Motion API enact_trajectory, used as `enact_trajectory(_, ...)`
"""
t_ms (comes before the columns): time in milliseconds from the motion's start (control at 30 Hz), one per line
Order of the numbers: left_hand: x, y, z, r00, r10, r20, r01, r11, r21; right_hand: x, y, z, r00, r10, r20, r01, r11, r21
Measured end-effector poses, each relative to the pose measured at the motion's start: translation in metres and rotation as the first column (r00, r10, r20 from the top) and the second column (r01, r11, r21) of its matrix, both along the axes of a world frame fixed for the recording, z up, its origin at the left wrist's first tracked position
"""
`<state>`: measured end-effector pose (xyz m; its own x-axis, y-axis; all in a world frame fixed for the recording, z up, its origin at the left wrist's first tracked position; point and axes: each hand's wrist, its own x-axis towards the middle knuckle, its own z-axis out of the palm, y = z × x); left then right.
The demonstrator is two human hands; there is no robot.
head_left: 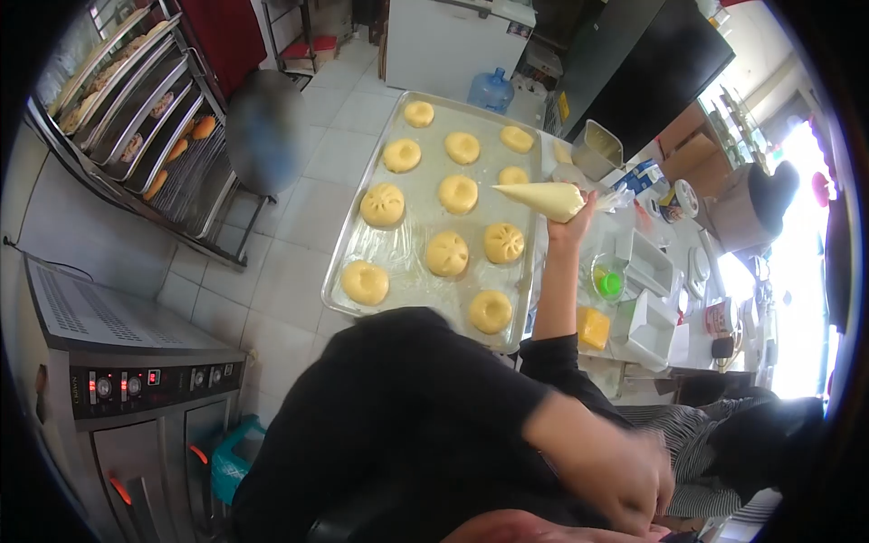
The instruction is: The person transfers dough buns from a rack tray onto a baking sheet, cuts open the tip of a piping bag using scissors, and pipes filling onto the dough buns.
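Note:
A cream-filled piping bag [548, 199] is gripped in my right hand [575, 222], its pointed tip facing left over the large metal tray [342, 237]. On that tray sit several round yellow dough pieces. Some have a hollow in the middle, such as the front one [491, 311]; others, like the scored bun [503, 242], carry cut patterns. My left hand [629, 475] is at the lower right, away from the tray, with its forearm crossing in front of my body. Motion smears its fingers, so what it holds, if anything, is unclear.
Right of the tray, a table carries white rectangular pans [649, 330], a bowl with a green item [608, 282], a yellow block [593, 328] and a metal container [597, 149]. A loaded rack [195, 195] and an oven [149, 380] stand left. Striped fabric [706, 434] shows lower right.

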<state>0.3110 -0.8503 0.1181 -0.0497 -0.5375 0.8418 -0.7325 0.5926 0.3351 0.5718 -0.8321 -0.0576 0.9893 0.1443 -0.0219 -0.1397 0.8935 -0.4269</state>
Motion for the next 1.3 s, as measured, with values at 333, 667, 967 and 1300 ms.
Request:
enact_trajectory(333, -0.082, 0.250, -0.209, 0.058, 0.390, -0.919, -0.129, 0.916, 0.380, 0.015, 0.034, 0.018, 0.977, -0.084, 0.195, 0.168, 0.867, -0.470)
enact_trajectory(667, -0.227, 0.224, -0.520, -0.980, -0.099, -0.172, -0.198, 0.547, 0.813, 0.032, 0.113, -0.037, 0.941, -0.088, 0.328, 0.309, 0.620, -0.721)
enact_trajectory(967, -0.239, 0.244, -0.545, -0.933, -0.061, -0.354, -0.327, 0.553, 0.766, 0.030, 0.131, -0.043, 0.852, -0.105, 0.512, 0.495, 0.480, -0.725)
enact_trajectory(1300, -0.207, 0.268, -0.549, -0.940, -0.117, -0.320, -0.320, 0.623, 0.714, 0.026, 0.130, -0.044, 0.872, -0.020, 0.489, 0.430, 0.510, -0.745)
